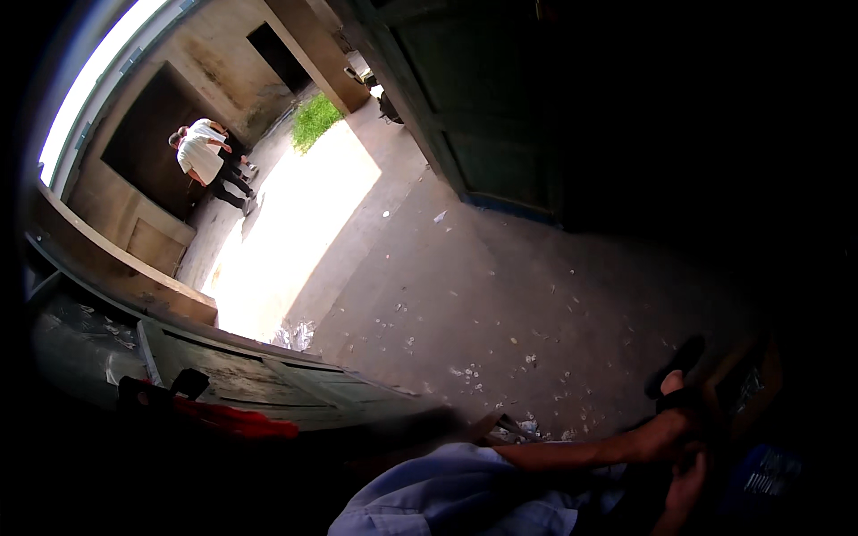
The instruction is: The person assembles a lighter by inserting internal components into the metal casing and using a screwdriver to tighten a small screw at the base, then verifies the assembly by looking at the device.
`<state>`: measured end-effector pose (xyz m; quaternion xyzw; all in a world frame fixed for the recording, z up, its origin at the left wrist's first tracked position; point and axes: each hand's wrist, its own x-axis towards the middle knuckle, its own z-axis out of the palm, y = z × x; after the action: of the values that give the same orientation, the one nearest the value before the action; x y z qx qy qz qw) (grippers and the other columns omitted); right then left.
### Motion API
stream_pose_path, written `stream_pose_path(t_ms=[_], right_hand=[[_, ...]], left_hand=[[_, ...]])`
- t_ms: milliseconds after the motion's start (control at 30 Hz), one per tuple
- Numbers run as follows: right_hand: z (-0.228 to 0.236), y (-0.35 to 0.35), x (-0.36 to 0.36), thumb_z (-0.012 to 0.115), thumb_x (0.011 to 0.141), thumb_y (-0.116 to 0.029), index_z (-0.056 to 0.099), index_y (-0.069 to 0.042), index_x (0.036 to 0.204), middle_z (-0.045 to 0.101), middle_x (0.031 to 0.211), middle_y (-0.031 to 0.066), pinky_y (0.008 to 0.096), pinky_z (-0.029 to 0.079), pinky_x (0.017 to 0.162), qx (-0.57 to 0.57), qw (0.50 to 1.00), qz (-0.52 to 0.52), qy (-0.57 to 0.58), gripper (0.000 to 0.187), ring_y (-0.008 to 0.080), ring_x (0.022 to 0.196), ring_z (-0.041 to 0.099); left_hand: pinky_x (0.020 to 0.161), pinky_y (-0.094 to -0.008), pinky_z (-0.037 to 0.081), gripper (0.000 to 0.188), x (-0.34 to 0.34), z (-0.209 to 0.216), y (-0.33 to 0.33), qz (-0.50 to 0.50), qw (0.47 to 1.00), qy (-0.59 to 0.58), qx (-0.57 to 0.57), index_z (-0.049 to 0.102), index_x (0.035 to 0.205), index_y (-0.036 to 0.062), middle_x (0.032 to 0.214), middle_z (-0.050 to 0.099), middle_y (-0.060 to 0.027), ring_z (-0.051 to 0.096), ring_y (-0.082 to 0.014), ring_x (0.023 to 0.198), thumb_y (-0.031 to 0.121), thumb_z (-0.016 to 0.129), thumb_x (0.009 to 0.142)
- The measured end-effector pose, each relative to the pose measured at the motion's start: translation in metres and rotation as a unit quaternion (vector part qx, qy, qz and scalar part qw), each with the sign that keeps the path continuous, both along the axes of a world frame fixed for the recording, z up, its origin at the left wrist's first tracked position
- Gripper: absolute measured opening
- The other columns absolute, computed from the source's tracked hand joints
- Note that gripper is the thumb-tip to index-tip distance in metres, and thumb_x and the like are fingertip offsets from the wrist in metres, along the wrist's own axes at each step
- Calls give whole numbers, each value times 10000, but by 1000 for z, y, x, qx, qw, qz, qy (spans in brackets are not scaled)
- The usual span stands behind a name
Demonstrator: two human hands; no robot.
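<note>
Low on the right, my left hand (666, 436) reaches out from a pale blue sleeve (429, 482), its fingers bent downward. Just below it my right hand (686, 487) comes up from the lower edge, and the fingertips of the two meet. Both look closed, but deep shade hides whatever is between them. Right beyond my hands is a foot in a dark sandal (675, 371). A blue plastic thing with slots, perhaps a basket (769, 469), is beside them at the right.
Green double doors (483, 116) stand apart onto a sunlit yard (304, 223). Two people in white tops (201, 156) are out there, near a worn wall. Small pale scraps (469, 375) litter the grey floor (447, 295). Something red (232, 418) hangs at the left door.
</note>
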<state>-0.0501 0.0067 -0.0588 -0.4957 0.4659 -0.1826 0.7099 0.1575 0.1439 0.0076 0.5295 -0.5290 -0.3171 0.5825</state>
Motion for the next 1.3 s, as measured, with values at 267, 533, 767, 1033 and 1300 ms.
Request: stream_pose_path(t_ms=[267, 533, 767, 1033, 1300], right_hand=[[23, 25, 65, 594, 1043, -414, 628, -96, 1295, 642, 1024, 46, 266, 434, 607, -57, 991, -22, 122, 406, 142, 809, 573], [-19, 34, 75, 559, 1087, -322, 626, -1, 1290, 665, 1130, 71, 310, 495, 878, -126, 986, 111, 9, 385, 161, 1010, 612], [1, 33, 80, 586, 1084, -202, 647, -31, 1087, 606, 783, 2, 249, 418, 563, -76, 986, 132, -72, 182, 76, 607, 523], [1, 40, 55, 582, 1087, -251, 659, -43, 1060, 587, 780, -18, 232, 444, 606, -73, 983, 87, -142, 224, 51, 661, 537], [-9, 42, 45, 591, 1082, -299, 670, -54, 1053, 602, 765, -17, 218, 442, 606, -7, 981, 109, -159, 259, 38, 656, 531]], left_hand=[[726, -421, 581, 166, 23, -33, 9, 66, 997, -5, 38, 711, 1035, 5, 942, 737, -178, 736, -298, 839, 51, 692, 876], [750, -429, 576, 168, 19, -62, 27, 75, 989, -6, 129, 728, 1051, 17, 962, 761, -163, 739, -311, 873, 82, 674, 906], [854, -432, 574, 276, 34, -8, 29, 43, 981, -108, 155, 740, 1096, 19, 1088, 738, -192, 710, -375, 1007, 143, 735, 850], [674, -299, 592, 215, 19, -42, 19, 22, 959, 123, 253, 711, 1199, -55, 1013, 746, -127, 719, -170, 808, 54, 654, 1023], [680, -291, 576, 231, 18, -47, 28, 2, 950, 159, 270, 705, 1190, -53, 943, 740, -103, 694, -136, 723, 122, 632, 1058]])
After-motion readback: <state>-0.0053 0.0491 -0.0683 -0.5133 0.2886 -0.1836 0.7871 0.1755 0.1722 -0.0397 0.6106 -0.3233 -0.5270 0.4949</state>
